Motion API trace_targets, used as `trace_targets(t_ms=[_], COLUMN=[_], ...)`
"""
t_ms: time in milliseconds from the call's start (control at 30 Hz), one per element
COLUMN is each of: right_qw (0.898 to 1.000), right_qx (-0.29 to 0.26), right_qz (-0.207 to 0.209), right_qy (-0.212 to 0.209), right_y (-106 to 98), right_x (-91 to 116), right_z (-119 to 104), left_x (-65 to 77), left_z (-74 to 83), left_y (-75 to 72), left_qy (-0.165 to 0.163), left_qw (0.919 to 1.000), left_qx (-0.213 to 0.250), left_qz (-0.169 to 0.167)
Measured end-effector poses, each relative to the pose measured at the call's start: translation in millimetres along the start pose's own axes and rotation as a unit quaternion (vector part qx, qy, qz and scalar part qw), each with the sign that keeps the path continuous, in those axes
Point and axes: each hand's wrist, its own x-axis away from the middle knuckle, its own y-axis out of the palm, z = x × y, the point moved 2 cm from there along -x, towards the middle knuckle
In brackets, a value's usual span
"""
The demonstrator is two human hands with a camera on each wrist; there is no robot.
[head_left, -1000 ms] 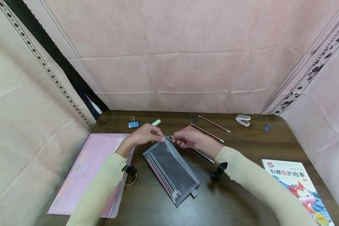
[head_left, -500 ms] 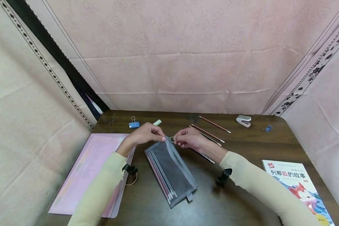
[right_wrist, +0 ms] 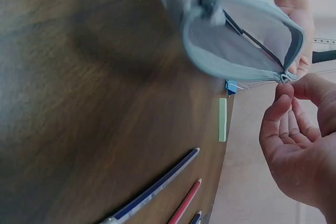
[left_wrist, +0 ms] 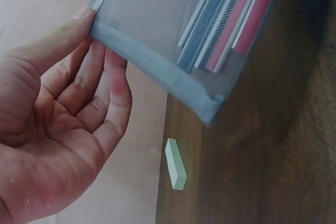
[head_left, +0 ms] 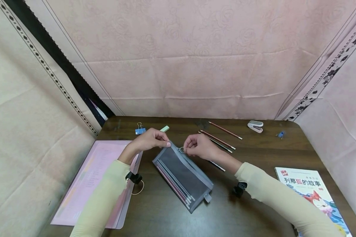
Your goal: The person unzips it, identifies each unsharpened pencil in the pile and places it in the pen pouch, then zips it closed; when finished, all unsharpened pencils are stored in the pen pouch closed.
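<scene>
A grey mesh pencil pouch (head_left: 186, 176) hangs slanted over the table, held up by its far end. My left hand (head_left: 150, 139) pinches its upper corner between thumb and fingers. My right hand (head_left: 200, 147) pinches the ring of the zipper pull (head_left: 181, 150) close by. In the right wrist view the pouch's mouth gapes wide, and the zipper slider (right_wrist: 285, 77) sits at the end by my fingertips. Several pencils (left_wrist: 226, 19) show through the mesh along one side in the left wrist view.
Loose pencils (head_left: 225, 130) lie beyond and under my right forearm. A blue binder clip (head_left: 140, 131), green eraser (head_left: 164, 128), stapler (head_left: 255, 126) and small blue object (head_left: 281, 134) line the far side. A pink folder (head_left: 92, 181) lies left, a book (head_left: 302, 181) right.
The pouch's lower end has swung right since half a second ago. My right hand has shifted slightly right with the zipper ring, and my left hand slightly left.
</scene>
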Motion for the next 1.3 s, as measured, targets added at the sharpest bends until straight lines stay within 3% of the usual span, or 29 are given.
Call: trace_targets(t_ms=[367,667,1000,1100,1200,1300], right_qw=[0.999,0.990,0.985,0.990,0.998,0.988], right_qx=[0.033,0.118,0.161,0.129,0.026,-0.104], right_qz=[-0.025,-0.021,-0.003,-0.011,-0.051,-0.092], right_qy=[-0.033,-0.077,-0.066,-0.054,-0.007,0.066], right_y=[-6,-12,-23,-29,-32,-33], right_x=[9,33,56,62,65,67], right_z=[-2,-4,4,8,14,20], left_x=[-3.4,5.0,11.0,12.6,13.3,13.8], left_z=[3.7,6.9,-0.8,-3.9,-3.8,-1.0], left_y=[1.2,-3.7,-8.1,-10.4,-10.0,-7.2], left_qy=[0.025,0.007,-0.018,-0.023,-0.017,-0.002], left_qw=[0.9990,0.9990,0.9994,0.9994,0.9995,0.9994], left_qx=[-0.022,-0.034,-0.027,-0.021,-0.014,-0.005], left_qz=[-0.030,-0.028,-0.012,-0.012,-0.023,-0.035])
